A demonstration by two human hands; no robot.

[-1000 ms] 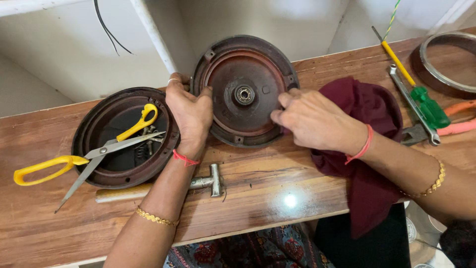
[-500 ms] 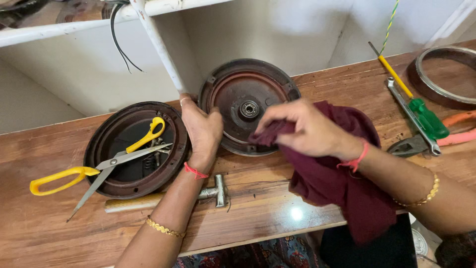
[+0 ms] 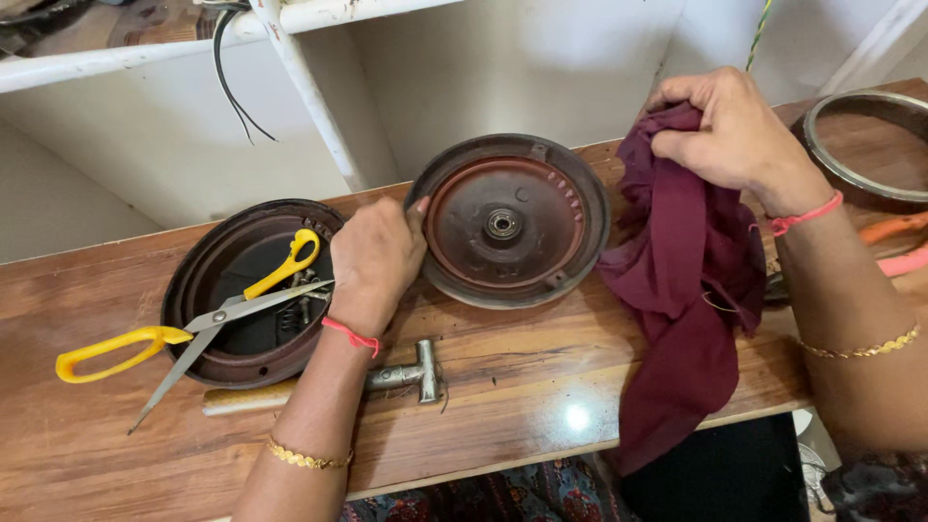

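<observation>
The left hand (image 3: 375, 259) lies palm down, fingers curled, forearm reaching up from below. The right hand (image 3: 727, 130) is raised higher, fingers bunched closed, wrist bent, forearm running down the right edge.
</observation>
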